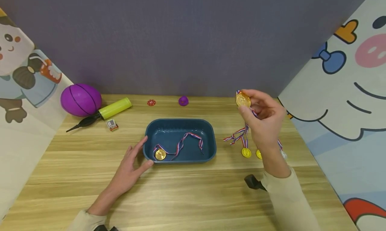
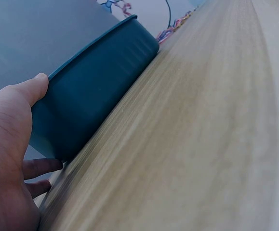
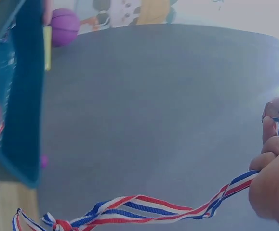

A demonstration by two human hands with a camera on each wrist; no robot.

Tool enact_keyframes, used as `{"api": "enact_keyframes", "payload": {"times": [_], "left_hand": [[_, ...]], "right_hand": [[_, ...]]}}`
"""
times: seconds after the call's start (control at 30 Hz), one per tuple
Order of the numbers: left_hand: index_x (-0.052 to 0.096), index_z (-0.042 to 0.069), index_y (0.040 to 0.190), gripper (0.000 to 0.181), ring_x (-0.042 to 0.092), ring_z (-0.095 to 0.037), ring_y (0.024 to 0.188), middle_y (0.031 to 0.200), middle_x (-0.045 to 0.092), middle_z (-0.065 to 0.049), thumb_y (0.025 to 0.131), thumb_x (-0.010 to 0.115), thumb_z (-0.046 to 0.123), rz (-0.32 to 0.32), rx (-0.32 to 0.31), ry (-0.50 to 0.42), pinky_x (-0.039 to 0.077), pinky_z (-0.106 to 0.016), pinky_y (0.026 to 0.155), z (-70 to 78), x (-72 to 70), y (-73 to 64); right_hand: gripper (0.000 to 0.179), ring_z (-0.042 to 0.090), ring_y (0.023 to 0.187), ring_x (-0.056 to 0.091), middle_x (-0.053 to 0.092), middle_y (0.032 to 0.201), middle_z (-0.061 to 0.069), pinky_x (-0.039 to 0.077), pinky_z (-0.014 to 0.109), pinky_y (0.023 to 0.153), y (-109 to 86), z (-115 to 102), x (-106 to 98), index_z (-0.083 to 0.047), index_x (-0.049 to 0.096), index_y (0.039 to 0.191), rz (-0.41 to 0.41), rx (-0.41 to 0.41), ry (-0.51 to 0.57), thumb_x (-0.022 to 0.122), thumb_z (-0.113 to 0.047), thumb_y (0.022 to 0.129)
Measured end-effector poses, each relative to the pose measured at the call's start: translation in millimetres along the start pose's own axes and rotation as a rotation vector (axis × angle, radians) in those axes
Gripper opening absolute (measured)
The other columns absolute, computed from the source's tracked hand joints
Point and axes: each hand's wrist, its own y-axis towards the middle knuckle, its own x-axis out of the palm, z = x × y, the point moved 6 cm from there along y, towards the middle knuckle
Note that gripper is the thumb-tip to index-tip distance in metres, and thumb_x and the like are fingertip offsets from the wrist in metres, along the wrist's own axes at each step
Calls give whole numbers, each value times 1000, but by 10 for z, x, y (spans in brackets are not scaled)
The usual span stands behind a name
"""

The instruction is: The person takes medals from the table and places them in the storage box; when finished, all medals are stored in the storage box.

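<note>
High over the right side of the table, my right hand [image 1: 266, 118] pinches a gold medal [image 1: 243, 99] between thumb and fingers. Its red, white and blue ribbon [image 3: 144, 209] runs through the curled fingers and hangs down, with a knot low on it in the right wrist view. My left hand [image 1: 131, 169] rests at the near left corner of a dark blue plastic tub [image 1: 181, 161], thumb at the rim and fingers spread along the outside. Inside the tub lies another gold medal [image 1: 160, 154], its ribbon [image 1: 181, 143] trailing across the floor.
More gold medals [image 1: 246, 153] lie on the table under my right arm, along with a silver one [image 1: 283, 154]. Along the back left are a purple ball [image 1: 81, 100], a yellow-green hand pump [image 1: 115, 108], a small box [image 1: 112, 124], a red chip [image 1: 151, 103] and a purple piece [image 1: 183, 101].
</note>
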Motion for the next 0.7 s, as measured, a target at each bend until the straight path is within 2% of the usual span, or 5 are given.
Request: {"api": "enact_keyframes", "payload": {"times": [0.07,0.23,0.5,0.63,0.7], "left_hand": [[33,27,176,83,46,-54,153,165,51,-28,106,77,26,1,1,1,1,-69,136,16,-1,-5],[35,26,176,82,47,-53,152,164,53,-27,106,77,25,8,2,1,2,-68,137,53,-13,-12],[34,25,176,83,50,-54,150,162,55,-28,106,77,24,12,24,-2,2,-69,136,35,-10,2],[34,26,176,83,50,-54,149,163,54,-28,105,77,25,13,24,5,2,-68,137,12,-3,10],[34,26,176,83,50,-53,150,163,54,-28,105,77,25,12,23,6,2,-68,137,6,-1,11]], "right_hand": [[27,7,58,60,80,86,10,41,14,48,34,-47,69,19,77,109,8,-5,48,75,17,82],[26,8,57,58,79,85,11,42,14,50,96,-119,274,16,78,110,-4,-6,143,77,14,83],[24,5,62,59,79,86,5,43,13,50,62,-93,626,4,83,109,-41,-16,125,82,2,85],[25,5,64,59,80,88,2,45,13,53,-1,-14,751,2,83,111,-59,-9,146,85,-5,87],[27,5,65,61,80,89,0,46,13,54,-86,73,803,7,81,111,-77,4,155,85,-6,87]]}}
